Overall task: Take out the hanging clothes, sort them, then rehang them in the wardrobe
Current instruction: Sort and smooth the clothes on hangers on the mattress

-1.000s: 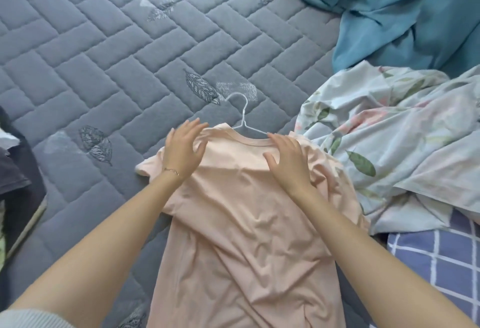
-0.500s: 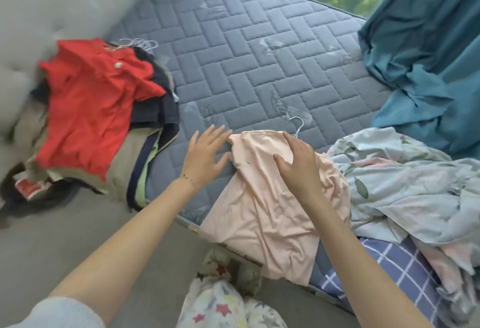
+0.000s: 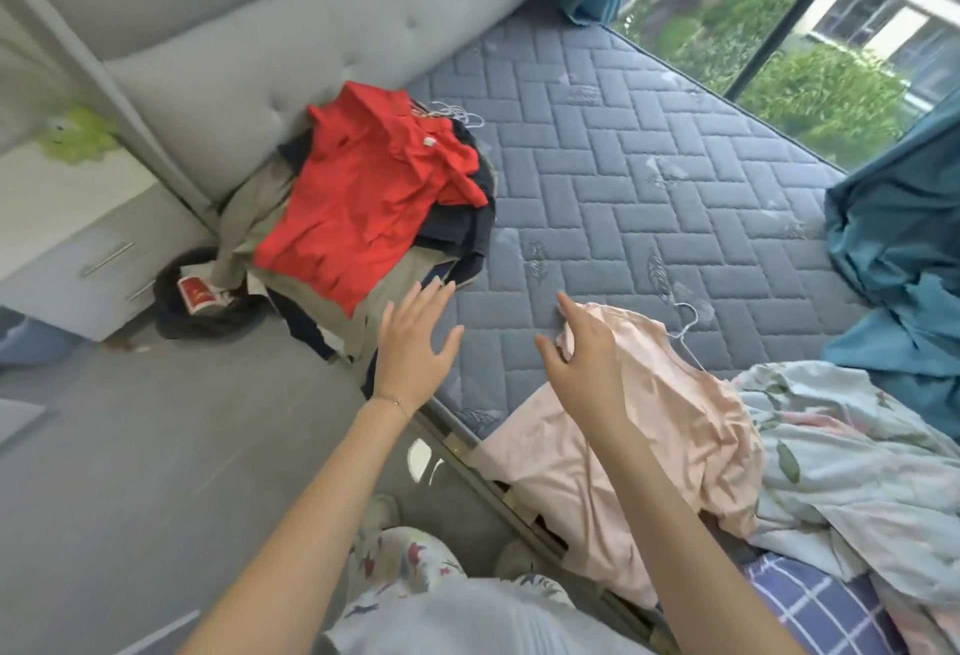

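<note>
My left hand (image 3: 415, 348) spread, empty, over mattress (image 3: 649, 176) edge. My right hand (image 3: 587, 358) loose, fingers unclenched, touching peach shirt (image 3: 675, 426) on white hanger (image 3: 688, 329) at mattress's near edge. Red shirt (image 3: 363, 197) tops pile at mattress's headboard end

Both hands have lifted off the peach shirt (image 3: 670, 426) — left hand (image 3: 413, 348) spread wide; right hand (image 3: 584, 361) hovering.

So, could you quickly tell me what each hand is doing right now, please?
Left hand: open, fingers spread, holding nothing.
Right hand: open, over the pink shirt, not gripping it.
</note>
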The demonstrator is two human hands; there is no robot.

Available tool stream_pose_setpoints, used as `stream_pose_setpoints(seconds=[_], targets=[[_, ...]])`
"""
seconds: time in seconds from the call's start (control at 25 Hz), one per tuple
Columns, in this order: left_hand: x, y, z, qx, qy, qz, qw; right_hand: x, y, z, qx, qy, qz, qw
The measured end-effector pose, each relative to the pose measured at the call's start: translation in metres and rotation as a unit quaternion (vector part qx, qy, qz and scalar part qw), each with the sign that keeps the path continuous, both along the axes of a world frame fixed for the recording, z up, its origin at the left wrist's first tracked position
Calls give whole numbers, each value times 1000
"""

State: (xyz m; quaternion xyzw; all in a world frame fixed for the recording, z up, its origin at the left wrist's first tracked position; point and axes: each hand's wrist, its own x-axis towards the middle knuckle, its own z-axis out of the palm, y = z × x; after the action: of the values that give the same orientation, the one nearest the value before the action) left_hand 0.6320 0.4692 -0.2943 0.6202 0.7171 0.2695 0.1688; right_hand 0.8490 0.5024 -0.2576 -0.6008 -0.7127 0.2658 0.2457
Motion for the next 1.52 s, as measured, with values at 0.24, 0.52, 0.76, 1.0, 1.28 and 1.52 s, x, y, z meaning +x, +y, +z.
stream_pose_setpoints(seconds=[0.24,0.52,0.76,1.0,1.28,1.52], targets=[[-132,-11,13,-2,-21,59,998,-123,2,8,-8,-13,8,1000],[-244,3,13,-18,-42,89,995,-226,33,8,-22,-4,43,999],[-297,66,15,-16,-62,84,994,-287,103,-4,-32,14,82,996],[-339,151,15,-29,-63,91,993,-331,188,-14,-63,31,80,994],[-377,257,4,-46,-55,18,997,-355,270,-17,-71,30,-1,997],[-417,378,-33,-83,-34,-75,993,-381,351,-52,-65,11,-94,993]])
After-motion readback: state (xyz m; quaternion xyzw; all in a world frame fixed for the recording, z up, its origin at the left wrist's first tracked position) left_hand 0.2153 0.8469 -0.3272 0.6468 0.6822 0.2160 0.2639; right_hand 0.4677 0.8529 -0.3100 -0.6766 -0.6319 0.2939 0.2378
